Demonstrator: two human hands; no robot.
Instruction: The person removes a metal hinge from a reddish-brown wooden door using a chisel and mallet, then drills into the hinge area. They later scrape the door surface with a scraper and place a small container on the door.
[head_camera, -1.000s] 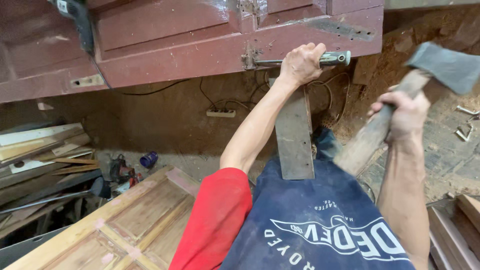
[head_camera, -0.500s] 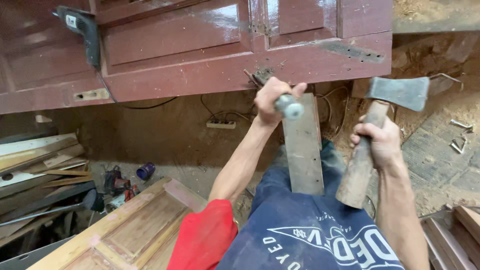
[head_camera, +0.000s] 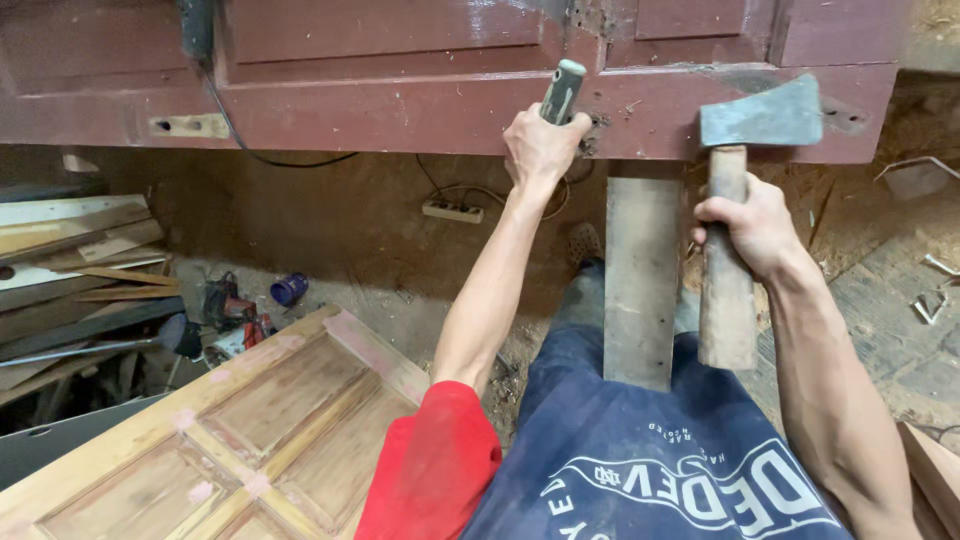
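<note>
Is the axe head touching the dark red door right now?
Cannot tell. In the head view the axe head overlaps the dark red door, with no visible gap, but depth between them is unclear. The right hand grips its handle.

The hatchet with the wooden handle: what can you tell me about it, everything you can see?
The hatchet with the wooden handle has a dull grey metal head, wedge-shaped, with its blade pointing right. Its handle is thick, pale, worn wood, standing nearly upright. The right hand grips it just under the head, so the lower handle hangs free over the lap. The head sits level with the edge of the dark red painted wooden door; whether they touch is unclear.
</note>
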